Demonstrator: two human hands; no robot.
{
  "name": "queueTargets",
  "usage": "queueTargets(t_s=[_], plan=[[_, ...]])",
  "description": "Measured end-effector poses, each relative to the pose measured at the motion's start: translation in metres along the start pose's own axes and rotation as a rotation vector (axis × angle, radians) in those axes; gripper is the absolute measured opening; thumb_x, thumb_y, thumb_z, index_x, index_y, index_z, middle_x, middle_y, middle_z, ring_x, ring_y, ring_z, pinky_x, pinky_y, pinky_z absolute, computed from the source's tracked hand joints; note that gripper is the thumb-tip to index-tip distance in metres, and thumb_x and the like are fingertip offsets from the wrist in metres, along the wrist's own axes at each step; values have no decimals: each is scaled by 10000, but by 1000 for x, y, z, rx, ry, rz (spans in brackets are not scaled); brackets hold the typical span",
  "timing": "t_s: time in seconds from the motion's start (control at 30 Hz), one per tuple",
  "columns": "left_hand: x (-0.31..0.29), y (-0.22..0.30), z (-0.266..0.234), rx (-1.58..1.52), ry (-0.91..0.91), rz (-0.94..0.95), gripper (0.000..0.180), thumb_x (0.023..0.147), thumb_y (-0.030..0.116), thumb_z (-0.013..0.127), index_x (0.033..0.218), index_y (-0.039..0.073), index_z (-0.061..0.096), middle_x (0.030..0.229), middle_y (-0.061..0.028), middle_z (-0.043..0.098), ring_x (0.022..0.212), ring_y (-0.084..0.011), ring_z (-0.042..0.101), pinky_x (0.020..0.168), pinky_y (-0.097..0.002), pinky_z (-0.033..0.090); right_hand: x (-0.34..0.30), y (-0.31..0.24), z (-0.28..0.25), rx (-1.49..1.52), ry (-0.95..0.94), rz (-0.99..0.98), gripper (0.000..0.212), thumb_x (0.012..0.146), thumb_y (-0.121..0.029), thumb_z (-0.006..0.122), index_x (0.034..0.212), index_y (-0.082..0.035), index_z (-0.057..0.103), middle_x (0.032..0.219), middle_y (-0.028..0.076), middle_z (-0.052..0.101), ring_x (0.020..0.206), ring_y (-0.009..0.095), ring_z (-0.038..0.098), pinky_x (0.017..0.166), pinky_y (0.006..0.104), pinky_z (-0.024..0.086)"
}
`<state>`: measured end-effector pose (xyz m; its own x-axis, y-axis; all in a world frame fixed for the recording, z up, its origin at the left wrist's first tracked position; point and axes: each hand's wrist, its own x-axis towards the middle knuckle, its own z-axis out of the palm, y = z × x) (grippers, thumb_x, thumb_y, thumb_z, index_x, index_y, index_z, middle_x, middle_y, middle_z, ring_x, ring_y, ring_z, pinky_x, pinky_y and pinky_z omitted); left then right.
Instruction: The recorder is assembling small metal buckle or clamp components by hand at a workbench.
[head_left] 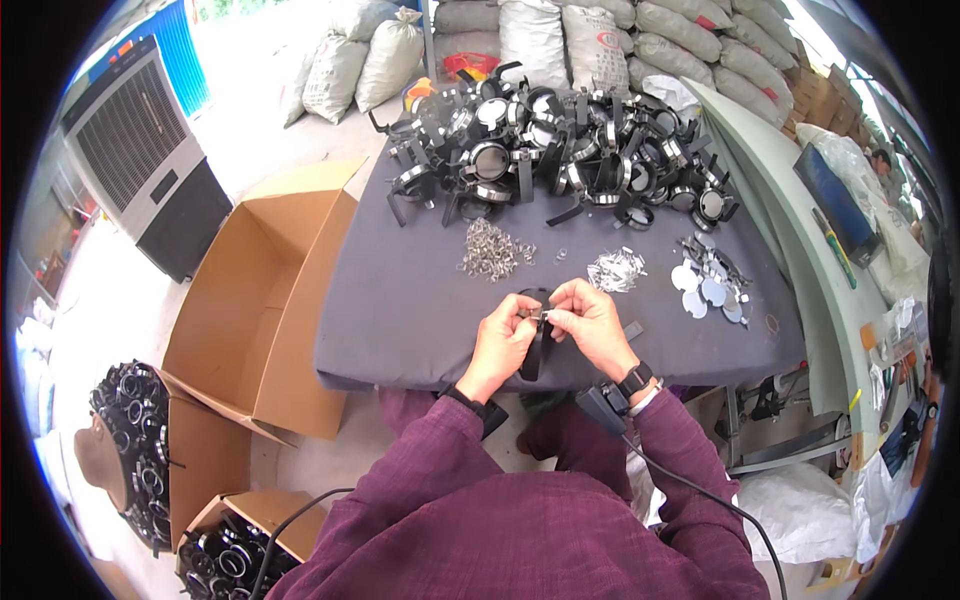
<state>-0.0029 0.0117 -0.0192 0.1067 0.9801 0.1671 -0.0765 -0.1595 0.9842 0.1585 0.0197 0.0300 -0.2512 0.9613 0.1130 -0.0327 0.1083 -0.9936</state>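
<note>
Near the front of the dark cloth-covered table [400, 300], my left hand [503, 340] and my right hand [592, 328] meet around a black curved part [537, 358], its lower end hanging toward the table edge. Thumb and fingers of both hands are pinched together at its upper end. A small bright piece shows between the fingertips there, too small to name. Beyond my hands lie a heap of small metal clips [492, 250] and a pile of short, shiny metal strips [616, 270]. To the right are several silvery discs [712, 290] mixed with small dark pieces.
A big heap of black-handled metal ring assemblies [540, 140] covers the far side of the table. An open cardboard box [255, 290] stands left; boxes of black rings [235, 560] sit lower left. An air cooler [130, 130] and stacked sacks [600, 45] stand behind.
</note>
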Motion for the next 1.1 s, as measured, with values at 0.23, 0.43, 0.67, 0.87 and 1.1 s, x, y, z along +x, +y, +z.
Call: queueTargets(t_s=[0.23, 0.43, 0.67, 0.87, 1.1], plan=[[3, -1, 0, -2, 47, 58, 117, 930, 52, 520, 1035, 61, 569, 612, 48, 513, 469, -14, 417, 412, -206, 346, -4, 15, 10, -8, 81, -60, 165, 853, 41, 607, 1002, -12, 562, 754, 16, 606, 624, 75, 589, 554, 211, 492], [-1, 20, -1, -116, 9, -96, 118, 908, 40, 540, 1018, 55, 581, 630, 52, 539, 526, -2, 437, 446, -205, 353, -5, 19, 18, -58, 157, -138, 188, 861, 27, 622, 1036, -21, 571, 781, 11, 632, 629, 64, 577, 575, 207, 487], [-3, 16, -3, -117, 1, -101, 136, 919, 53, 516, 1042, 62, 575, 592, 51, 498, 385, -22, 377, 340, -200, 299, 2, 7, -4, -649, 155, -461, 224, 693, -114, 788, 871, -53, 665, 798, 17, 584, 812, 195, 534, 728, 311, 457], [-3, 25, -1, -168, -72, -98, 161, 891, 33, 530, 1032, 58, 604, 657, 64, 536, 524, -5, 438, 447, -187, 351, 15, 12, -20, -439, -95, -205, 298, 647, -170, 827, 828, -52, 622, 789, 3, 546, 843, 167, 501, 722, 297, 431], [1, 16, -4, -133, -38, -14, 183, 875, 24, 547, 1037, 29, 632, 842, 10, 637, 735, -39, 536, 636, -206, 439, 18, 7, -14, -578, -80, -267, 309, 629, -181, 830, 840, -71, 633, 796, 33, 571, 805, 194, 524, 710, 317, 443]])
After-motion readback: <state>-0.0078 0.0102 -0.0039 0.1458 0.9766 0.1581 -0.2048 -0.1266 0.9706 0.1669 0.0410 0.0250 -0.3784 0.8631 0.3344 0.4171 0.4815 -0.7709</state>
